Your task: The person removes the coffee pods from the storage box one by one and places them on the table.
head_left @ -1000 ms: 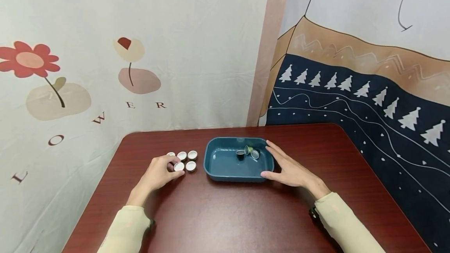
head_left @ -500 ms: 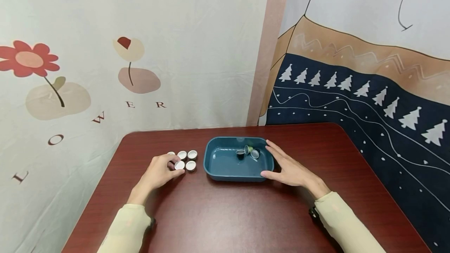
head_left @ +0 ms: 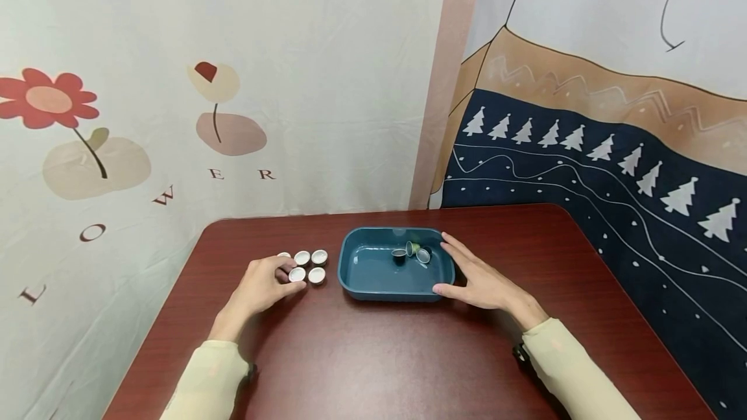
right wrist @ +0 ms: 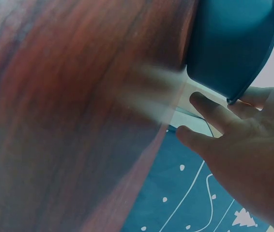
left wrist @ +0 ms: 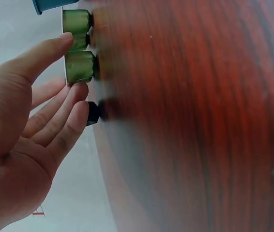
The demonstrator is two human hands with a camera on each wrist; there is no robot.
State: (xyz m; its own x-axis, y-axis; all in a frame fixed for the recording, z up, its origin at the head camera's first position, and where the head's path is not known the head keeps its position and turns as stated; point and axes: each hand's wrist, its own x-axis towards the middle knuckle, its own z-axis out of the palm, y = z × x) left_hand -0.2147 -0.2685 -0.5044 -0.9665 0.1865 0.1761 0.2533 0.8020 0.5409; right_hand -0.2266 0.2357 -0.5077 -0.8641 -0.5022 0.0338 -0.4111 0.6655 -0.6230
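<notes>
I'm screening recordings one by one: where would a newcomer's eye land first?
Probably on the teal tray, just below the head view's centre, with three capsules inside. Next, the left hand at the white-topped capsules left of the tray, and the red flower printed at upper left.

Pale wall covering (head_left: 338, 83): hung behind the bench, visibly creased; printed with a red flower (head_left: 49, 99), a dark red bud (head_left: 206, 72) on a cream blot, and the letters (head_left: 164, 196) L, O, W, E, R.
Pink border (head_left: 445, 83): run nearly upright beside the corner.
Right-hand wall covering (head_left: 613, 212): patterned; a tan band (head_left: 583, 93) is set above a navy field, on which white trees (head_left: 601, 150), curving lines and dots are printed.
Bench (head_left: 432, 368): finished in dark red-brown, grain streaked; far corners rounded.
Light: reflected as a soft pale patch (head_left: 373, 342) on the bench's nearer half.
</notes>
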